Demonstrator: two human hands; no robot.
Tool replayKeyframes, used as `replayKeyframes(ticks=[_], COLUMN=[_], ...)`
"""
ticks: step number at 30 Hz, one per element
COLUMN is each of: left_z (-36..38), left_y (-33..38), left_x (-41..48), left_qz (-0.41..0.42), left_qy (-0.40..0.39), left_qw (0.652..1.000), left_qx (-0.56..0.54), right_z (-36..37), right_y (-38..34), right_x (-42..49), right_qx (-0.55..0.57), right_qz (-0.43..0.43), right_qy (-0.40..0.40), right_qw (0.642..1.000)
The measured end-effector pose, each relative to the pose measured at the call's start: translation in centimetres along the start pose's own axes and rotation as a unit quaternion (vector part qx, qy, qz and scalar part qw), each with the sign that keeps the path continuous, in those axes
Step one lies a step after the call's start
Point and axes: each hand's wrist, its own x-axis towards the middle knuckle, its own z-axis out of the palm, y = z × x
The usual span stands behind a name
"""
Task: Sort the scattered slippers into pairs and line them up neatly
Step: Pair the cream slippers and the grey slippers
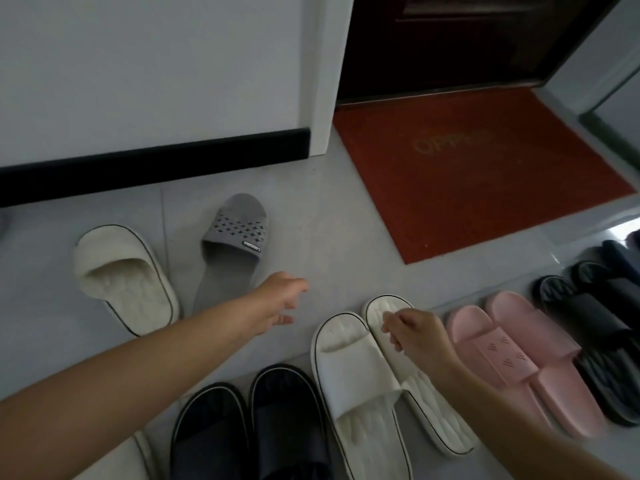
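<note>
Dim, soft-focus, edges wide-angle bent

The pale tiled floor (pixel 311 237) carries a grey slipper (pixel 235 244) and a cream slipper (pixel 124 282) left of the left fingers (pixel 300 284). A white pair (pixel 346 372) lies under the right fingers (pixel 388 326). A pink pair (pixel 512 355) and dark slippers (pixel 595 327) lie to their right, a black pair (pixel 249 431) nearer, and a red mat (pixel 485 188) beyond.

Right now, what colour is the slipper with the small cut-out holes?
The perforated slipper is grey; the head view shows it best.
</note>
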Motion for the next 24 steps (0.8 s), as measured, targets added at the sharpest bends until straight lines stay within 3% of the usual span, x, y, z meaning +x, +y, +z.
replayKeyframes(ticks=[6, 10, 13, 18, 24], left_z=[-2.7, -8.4, -14.1, -24.8, -36.4], left_y=[-0.5, 0.1, -0.8, -5.8, -12.1], left_x=[0.4, 1.3, 1.4, -0.2, -3.3], left_qz=[0.024, 0.151, 0.178, 0.108, -0.005], left_qy=[0.018, 0.159, 0.251, 0.378, 0.52], left_qw=[1.0, 0.967, 0.934, 0.903, 0.843], left_qx=[0.001, 0.128, 0.181, 0.175, 0.135], right_z=[3.8, 9.3, 13.9, 19.1, 19.8], right_y=[-4.7, -9.3, -12.4, -15.6, -15.8], right_x=[1.3, 3.1, 4.6, 7.7, 10.5], right_qx=[0.036, 0.013, -0.022, -0.064, -0.193], right_qz=[-0.034, -0.08, -0.095, -0.07, -0.133], right_qy=[-0.048, -0.114, -0.143, -0.092, -0.05], right_qw=[0.998, 0.99, 0.985, 0.991, 0.971])
